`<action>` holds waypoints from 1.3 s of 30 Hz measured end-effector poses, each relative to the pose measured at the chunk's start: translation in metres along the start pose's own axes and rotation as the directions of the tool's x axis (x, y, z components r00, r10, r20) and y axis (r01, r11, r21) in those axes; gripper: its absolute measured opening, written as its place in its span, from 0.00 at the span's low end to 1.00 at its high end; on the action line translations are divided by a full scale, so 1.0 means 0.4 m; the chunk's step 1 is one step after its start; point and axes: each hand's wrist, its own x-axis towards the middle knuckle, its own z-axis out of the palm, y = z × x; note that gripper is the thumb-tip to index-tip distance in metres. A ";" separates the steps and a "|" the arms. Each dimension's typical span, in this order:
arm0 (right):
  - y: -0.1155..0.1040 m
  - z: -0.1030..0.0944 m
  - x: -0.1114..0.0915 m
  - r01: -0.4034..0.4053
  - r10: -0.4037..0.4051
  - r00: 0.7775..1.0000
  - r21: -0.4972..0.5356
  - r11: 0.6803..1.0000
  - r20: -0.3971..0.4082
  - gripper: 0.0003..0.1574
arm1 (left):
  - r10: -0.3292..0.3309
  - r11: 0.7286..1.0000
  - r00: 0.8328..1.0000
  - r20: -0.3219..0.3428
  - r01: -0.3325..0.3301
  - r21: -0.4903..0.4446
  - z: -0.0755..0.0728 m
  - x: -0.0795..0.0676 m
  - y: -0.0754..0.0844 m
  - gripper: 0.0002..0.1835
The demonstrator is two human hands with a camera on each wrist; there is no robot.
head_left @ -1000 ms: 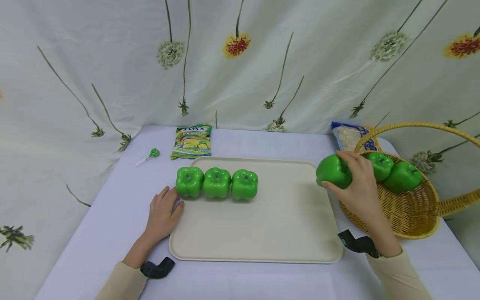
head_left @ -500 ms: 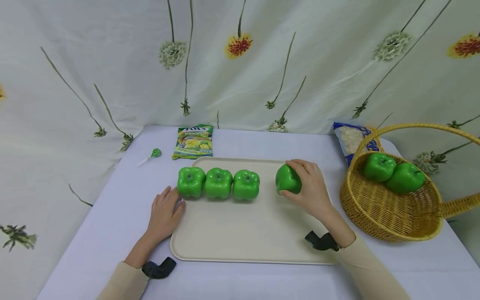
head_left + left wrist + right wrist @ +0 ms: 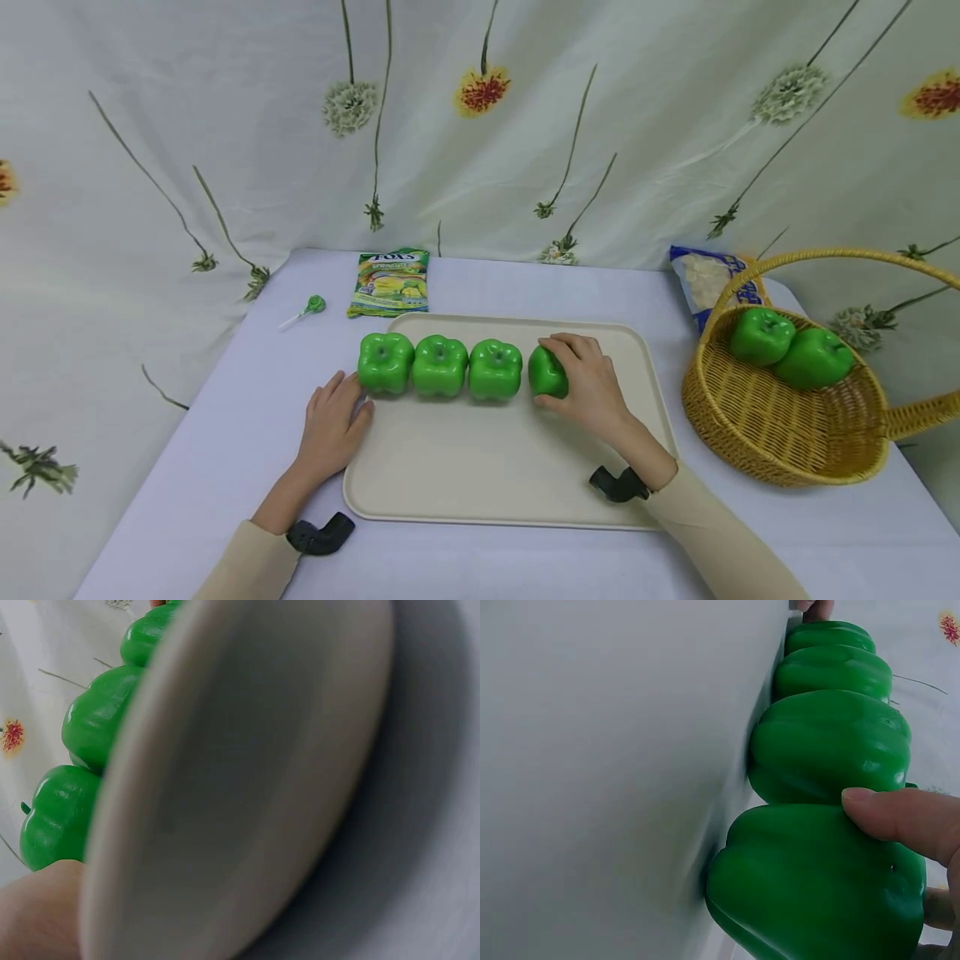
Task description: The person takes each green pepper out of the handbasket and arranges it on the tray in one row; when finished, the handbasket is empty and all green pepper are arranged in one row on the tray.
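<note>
My right hand (image 3: 588, 390) grips a green bell pepper (image 3: 545, 372) over the right part of the beige tray (image 3: 480, 475). In the right wrist view the thumb lies along this bell pepper (image 3: 817, 881), close to the neighbouring one. Three more green bell peppers, the left one (image 3: 386, 364), the middle one (image 3: 440, 367) and the right one (image 3: 495, 370), sit in a row on the tray. At the tray's left edge rests my left hand (image 3: 330, 429), fingers extended, fingertips beside the leftmost pepper. Its wrist view shows mostly the tray's blurred rim (image 3: 135, 787).
A woven basket (image 3: 738, 446) with a tall handle stands right of the tray, two green bell peppers (image 3: 813, 358) inside. Behind it lies a blue-edged bag (image 3: 701, 279). A green candy bag (image 3: 390, 283) and a lollipop (image 3: 313, 305) lie at the back left.
My right hand has carried the pepper leftward from beside the basket to over the tray, near the row, and lower. The left hand has stayed in place.
</note>
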 end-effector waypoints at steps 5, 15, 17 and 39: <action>0.000 0.001 -0.001 -0.005 0.005 1.000 0.008 1.000 0.022 0.50 | -0.001 1.000 1.000 -0.002 0.001 0.003 0.002 -0.001 0.000 0.24; 0.003 -0.003 -0.003 -0.026 0.019 0.995 0.071 0.997 0.101 0.53 | -0.005 1.000 1.000 -0.004 0.005 0.009 -0.002 -0.001 0.004 0.24; 0.005 -0.001 -0.003 -0.018 0.009 0.995 0.087 0.996 0.100 0.54 | -0.002 1.000 1.000 -0.008 0.002 0.010 -0.002 -0.001 0.004 0.23; 0.014 -0.008 -0.003 -0.097 0.074 0.987 0.161 0.982 0.143 0.61 | -0.013 1.000 1.000 0.010 0.013 0.011 -0.003 0.000 0.007 0.24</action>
